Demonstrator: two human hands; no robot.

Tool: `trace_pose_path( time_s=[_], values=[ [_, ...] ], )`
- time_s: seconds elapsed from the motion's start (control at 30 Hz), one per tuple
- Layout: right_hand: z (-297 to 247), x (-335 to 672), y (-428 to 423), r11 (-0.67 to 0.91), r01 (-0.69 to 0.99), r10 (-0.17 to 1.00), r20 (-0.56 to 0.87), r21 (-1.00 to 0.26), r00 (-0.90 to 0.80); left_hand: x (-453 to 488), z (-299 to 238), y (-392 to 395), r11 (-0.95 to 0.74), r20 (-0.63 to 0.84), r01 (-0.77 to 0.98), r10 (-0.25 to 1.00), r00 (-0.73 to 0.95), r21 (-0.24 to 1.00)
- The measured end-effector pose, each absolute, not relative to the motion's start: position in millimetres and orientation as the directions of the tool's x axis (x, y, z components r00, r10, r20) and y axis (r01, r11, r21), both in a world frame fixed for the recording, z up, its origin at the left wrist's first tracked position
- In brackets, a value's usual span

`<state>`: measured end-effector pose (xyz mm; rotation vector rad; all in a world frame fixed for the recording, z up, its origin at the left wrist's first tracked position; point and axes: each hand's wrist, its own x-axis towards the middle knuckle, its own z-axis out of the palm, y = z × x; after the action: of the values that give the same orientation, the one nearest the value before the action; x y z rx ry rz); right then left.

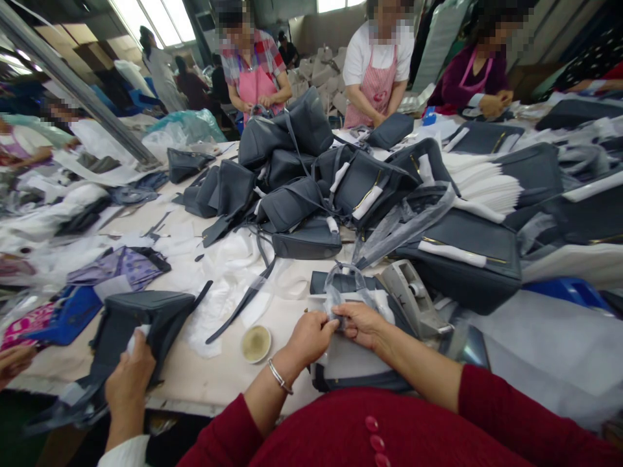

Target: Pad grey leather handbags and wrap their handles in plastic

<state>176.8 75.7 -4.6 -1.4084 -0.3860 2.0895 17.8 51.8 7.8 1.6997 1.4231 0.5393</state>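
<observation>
Film (335, 299), clear and crumpled, is gathered around a looped handle (364, 280) at the wearer's fingertips, as I observe remotely through the head camera. The left hand (311, 334) presses thumb against curled forefinger; the right hand (357, 324) meets it, pinching the same film, though I cannot tell how its hidden fingers lie. The handle's dark bag (357, 379) lies flat on the table (219, 376) directly beneath both hands, at the edge nearest the wearer, with a white sheet (360, 362) over part of it. A grey tape dispenser (411, 298) stands just beyond the right hand — close enough, I judge, that a wide sweep of that hand could knock it against the bag. Thin film of this kind could tear if the two pinches pulled apart too hard, or slip loose if either grip slackened; the sheet could crease under a resting wrist. A round dish (256, 344) sits near the left forearm, and a careless elbow might tip it. Beyond, dark bags (292, 194) are heaped with a loose strap (243, 305) trailing toward the wearer; tugging that strap could, in my estimate, disturb the pile. At far left, a co-worker's hand (130, 373) grasps another bag (156, 308) — well apart from the wearer's hands, so a collision seems unlikely.
</observation>
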Motion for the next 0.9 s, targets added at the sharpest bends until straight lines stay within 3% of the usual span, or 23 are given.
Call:
trace_pose_path(
  time_s=[0.13, 0.2, 0.37, 0.5, 0.63, 0.83, 0.9],
  values=[
    [-3.6, 180.0, 76.6, -0.763, -0.265, 0.646, -0.707, -0.589, -0.289, -3.8, 18.2, 73.4, -0.185, 0.026, 0.704, 0.973, 0.23, 0.686],
    [-3.0, 181.2, 77.7, -0.761, -0.233, 0.648, -0.705, -0.605, -0.288, -8.5, 16.7, 85.1, -0.226, 0.061, 0.779, 0.97, 0.236, 0.585],
    [-6.2, 182.4, 80.8, -0.747, -0.218, 0.664, -0.684, -0.628, -0.302, -2.3, -9.1, 103.6, -0.333, -0.026, 0.879, 0.932, 0.363, 0.341],
    [-13.9, 182.1, 84.5, -0.757, -0.236, 0.653, -0.697, -0.61, -0.296, 5.3, -33.4, 113.1, -0.305, -0.105, 0.915, 0.934, 0.341, 0.264],
    [-19.0, 180.0, 88.9, -0.761, -0.216, 0.648, -0.707, -0.611, -0.283, 8.0, -39.9, 126.1, -0.196, -0.106, 0.923, 0.964, 0.242, 0.33],
    [-15.4, 182.6, 92.4, -0.75, -0.228, 0.66, -0.686, -0.621, -0.305, 2.2, -21.2, 113.9, -0.114, 0.051, 0.719, 0.993, 0.109, 0.685],
    [-14.7, 182.9, 92.1, -0.743, -0.236, 0.669, -0.68, -0.627, -0.302, 2.5, -12.1, 99.3, -0.044, 0.001, 0.634, 0.998, 0.068, 0.772]
  ],
)
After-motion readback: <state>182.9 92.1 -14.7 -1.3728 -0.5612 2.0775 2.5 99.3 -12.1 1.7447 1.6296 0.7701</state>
